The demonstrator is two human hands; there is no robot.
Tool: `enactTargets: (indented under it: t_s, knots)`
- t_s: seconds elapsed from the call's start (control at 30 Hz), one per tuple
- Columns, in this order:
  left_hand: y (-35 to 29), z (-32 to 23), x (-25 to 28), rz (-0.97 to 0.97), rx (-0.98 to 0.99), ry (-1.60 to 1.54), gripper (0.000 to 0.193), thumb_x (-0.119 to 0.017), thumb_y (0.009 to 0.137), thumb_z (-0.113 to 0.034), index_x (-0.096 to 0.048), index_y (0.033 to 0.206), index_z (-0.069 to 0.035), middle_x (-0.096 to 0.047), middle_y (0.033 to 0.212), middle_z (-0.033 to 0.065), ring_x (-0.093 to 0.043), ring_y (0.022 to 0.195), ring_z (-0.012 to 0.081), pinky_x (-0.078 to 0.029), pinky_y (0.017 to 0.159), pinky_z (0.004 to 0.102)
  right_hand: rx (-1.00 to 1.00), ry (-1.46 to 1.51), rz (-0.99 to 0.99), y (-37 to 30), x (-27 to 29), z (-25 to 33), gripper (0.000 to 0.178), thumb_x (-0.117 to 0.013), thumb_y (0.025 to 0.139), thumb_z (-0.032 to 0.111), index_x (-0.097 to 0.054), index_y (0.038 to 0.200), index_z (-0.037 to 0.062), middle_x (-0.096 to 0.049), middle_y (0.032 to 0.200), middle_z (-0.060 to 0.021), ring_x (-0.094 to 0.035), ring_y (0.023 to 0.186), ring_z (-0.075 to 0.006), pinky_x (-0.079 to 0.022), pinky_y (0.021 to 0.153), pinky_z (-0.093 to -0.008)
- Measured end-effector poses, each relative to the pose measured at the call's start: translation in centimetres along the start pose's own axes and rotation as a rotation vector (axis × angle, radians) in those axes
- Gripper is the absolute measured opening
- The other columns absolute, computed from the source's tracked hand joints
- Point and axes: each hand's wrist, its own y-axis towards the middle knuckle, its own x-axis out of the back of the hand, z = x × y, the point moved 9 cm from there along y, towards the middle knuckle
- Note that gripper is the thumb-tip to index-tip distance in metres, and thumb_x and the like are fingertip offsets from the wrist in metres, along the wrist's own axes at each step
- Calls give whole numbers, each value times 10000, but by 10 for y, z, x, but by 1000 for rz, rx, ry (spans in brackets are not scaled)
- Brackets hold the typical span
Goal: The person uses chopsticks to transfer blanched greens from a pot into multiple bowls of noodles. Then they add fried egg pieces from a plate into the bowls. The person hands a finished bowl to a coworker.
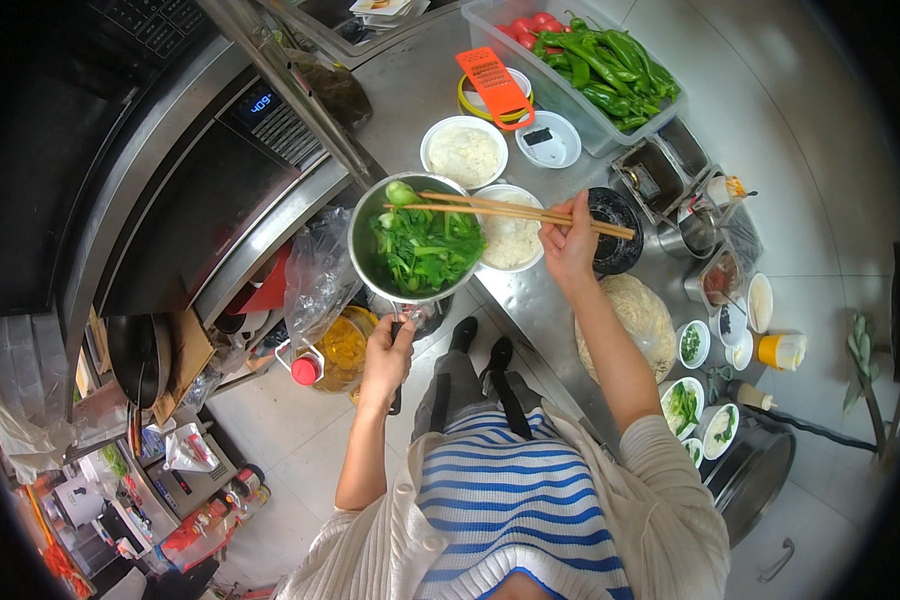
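Observation:
My left hand (385,362) is wrapped round the dark handle of a metal saucepan (367,272) and holds it up at the counter's edge. Leafy greens (430,250), with one pale thick stem end, lie inside the pan. A pair of long wooden chopsticks (510,209) is gripped in my right hand (571,243), their tips reaching over the pan at the greens. Beneath the chopsticks stands a white bowl of rice (511,240), partly covered by the pan's rim. Behind it is another white bowl of rice (464,152).
An orange grater (497,85) rests near a white lid (550,140). Peppers and tomatoes fill a clear bin (595,125). Seasoning containers (660,170) and small bowls (692,343) line the right. A red-capped oil jug (342,352) stands left, below an oven (205,190).

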Motion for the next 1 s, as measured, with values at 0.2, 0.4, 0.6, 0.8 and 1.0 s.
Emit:
enactTargets:
  t_s: [0.2, 0.4, 0.6, 0.8, 1.0]
  knots:
    - [7, 3, 6, 1, -9, -21, 134, -520, 959, -231, -475, 983, -107, -336, 545, -85, -270, 391, 22, -217, 345, 197, -41, 28, -83, 4, 26, -9, 413, -448, 963, 438, -477, 752, 83, -493, 614, -58, -398, 429, -102, -240, 336, -206]
    - [16, 8, 20, -61, -20, 24, 125, -516, 958, -218, -480, 984, -101, -343, 553, -84, -277, 400, 17, -216, 348, 199, 45, 39, -41, 4, 27, 53, 417, -460, 954, 450, -500, 760, 83, -504, 611, -56, -370, 423, -94, -256, 358, -198]
    - [16, 17, 33, -90, -5, -1, 101, -511, 956, -191, -478, 946, -96, -392, 578, -68, -292, 425, 15, -203, 355, 197, 206, -278, 13, 12, 47, 103, 430, -463, 957, 443, -506, 756, 65, -536, 629, -61, -381, 422, -83, -273, 370, -204]
    - [14, 23, 39, -114, 3, 31, 134, -516, 955, -211, -476, 963, -84, -358, 534, -68, -282, 371, 31, -214, 330, 213, 184, -791, 58, 43, 41, 59, 328, -465, 973, 313, -557, 837, 30, -544, 627, -41, -485, 492, -65, -382, 436, -206]
    - [13, 26, 43, -118, 13, 31, 138, -519, 952, -205, -484, 974, -73, -378, 542, -60, -294, 373, 33, -218, 329, 214, 330, -970, 387, 24, 8, 76, 356, -412, 991, 287, -553, 826, 5, -548, 616, -39, -458, 486, -57, -372, 444, -205]
